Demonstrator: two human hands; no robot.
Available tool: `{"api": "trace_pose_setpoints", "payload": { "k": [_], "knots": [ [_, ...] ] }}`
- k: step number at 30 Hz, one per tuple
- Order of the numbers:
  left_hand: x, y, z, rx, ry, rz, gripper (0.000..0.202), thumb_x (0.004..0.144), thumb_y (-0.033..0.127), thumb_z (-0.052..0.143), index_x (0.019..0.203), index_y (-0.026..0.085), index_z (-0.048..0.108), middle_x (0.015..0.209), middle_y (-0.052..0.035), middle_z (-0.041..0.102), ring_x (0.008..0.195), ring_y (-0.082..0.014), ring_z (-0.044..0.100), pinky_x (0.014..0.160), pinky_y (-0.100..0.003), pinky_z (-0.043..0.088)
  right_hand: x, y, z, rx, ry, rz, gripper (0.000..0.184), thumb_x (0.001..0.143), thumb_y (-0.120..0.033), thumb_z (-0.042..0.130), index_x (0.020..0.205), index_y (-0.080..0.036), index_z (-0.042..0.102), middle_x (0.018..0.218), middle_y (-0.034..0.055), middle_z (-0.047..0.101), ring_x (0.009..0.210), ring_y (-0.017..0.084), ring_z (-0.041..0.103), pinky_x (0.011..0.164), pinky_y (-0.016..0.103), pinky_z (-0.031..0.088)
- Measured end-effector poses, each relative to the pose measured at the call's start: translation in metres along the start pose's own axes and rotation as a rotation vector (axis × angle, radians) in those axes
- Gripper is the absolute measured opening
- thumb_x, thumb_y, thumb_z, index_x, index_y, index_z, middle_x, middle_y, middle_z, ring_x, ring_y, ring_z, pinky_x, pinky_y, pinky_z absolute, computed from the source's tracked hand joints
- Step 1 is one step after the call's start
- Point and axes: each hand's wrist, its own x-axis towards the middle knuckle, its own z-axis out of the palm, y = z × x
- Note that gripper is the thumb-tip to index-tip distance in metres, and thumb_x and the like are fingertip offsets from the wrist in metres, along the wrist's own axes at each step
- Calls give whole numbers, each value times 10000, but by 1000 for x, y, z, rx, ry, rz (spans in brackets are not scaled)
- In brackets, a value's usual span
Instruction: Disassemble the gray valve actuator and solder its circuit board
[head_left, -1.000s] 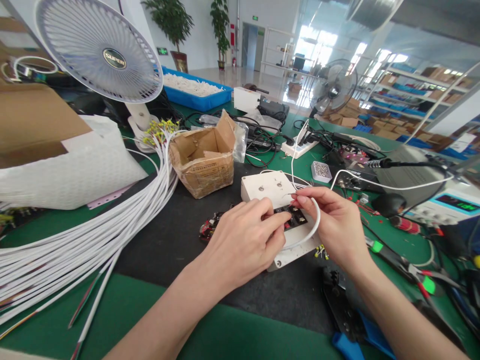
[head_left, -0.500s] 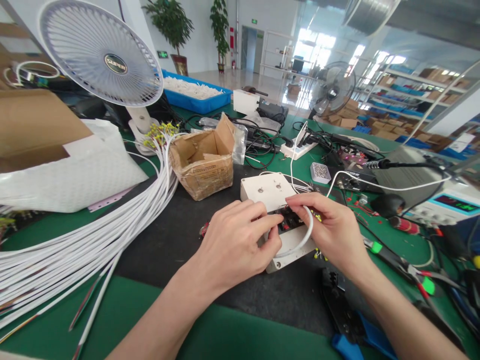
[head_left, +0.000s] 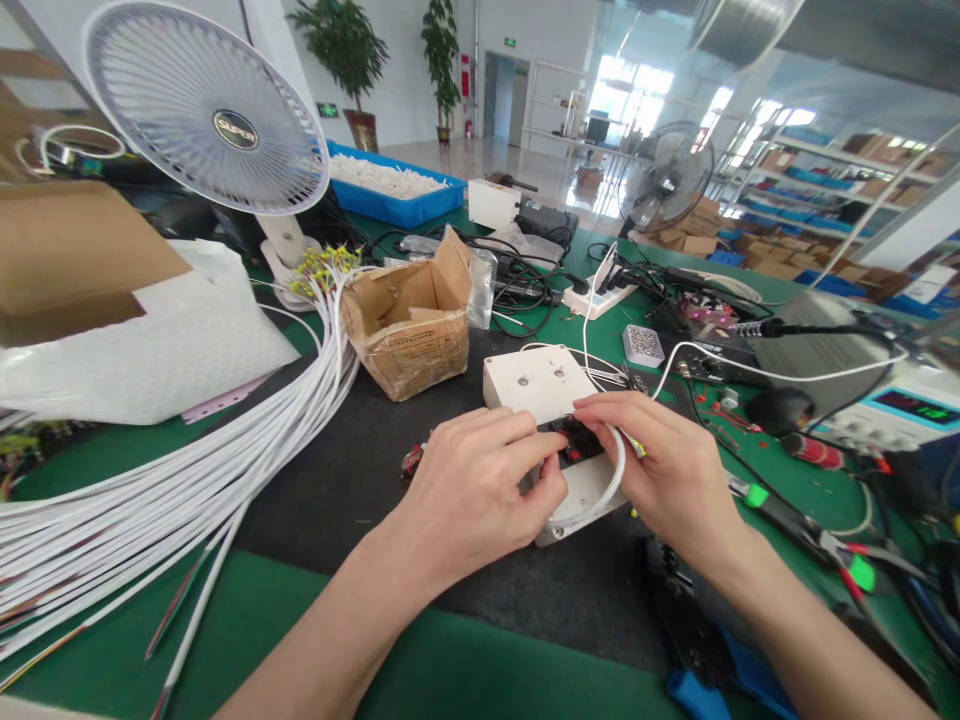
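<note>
Our white box (head_left: 581,490) runs lengthwise away from us; our left hand (head_left: 472,490) steadies it, our right hand (head_left: 664,470) pinches the looped white cable (head_left: 611,485).

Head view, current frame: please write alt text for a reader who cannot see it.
Two bare hands meet over a white plastic box on a dark mat: the left hand presses on it, the right hand pinches a looped white cable at its dark terminals. A bundle of white cables, an open cardboard box and a desk fan lie to the left.

Head cam, looks fwd/down, close over workbench (head_left: 315,640)
</note>
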Motion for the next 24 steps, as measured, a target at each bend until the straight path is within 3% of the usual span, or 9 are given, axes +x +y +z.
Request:
{"api": "trace_pose_setpoints", "payload": {
  "k": [18, 24],
  "knots": [
    [0, -1, -1, -7, -8, 16, 200, 937, 169, 596, 1024, 212, 771, 780, -9, 675, 718, -163, 621, 687, -331, 479, -4, 0, -7, -98, -146, -74, 341, 982, 33, 520, 1240, -150, 646, 1303, 94, 651, 1185, 197, 628, 1044, 337, 534],
    [-3, -15, 6, -10, 93, 54, 250, 901, 219, 700, 1135, 300, 732, 938, 21, 746, 804, -196, 670, 806, -387, 502, 0, -2, -13, -118, -198, -38, 292, 1051, -63, 449, 1250, -147, 645, 1308, 105, 657, 1210, 198, 626, 1058, 326, 539]
  ]
}}
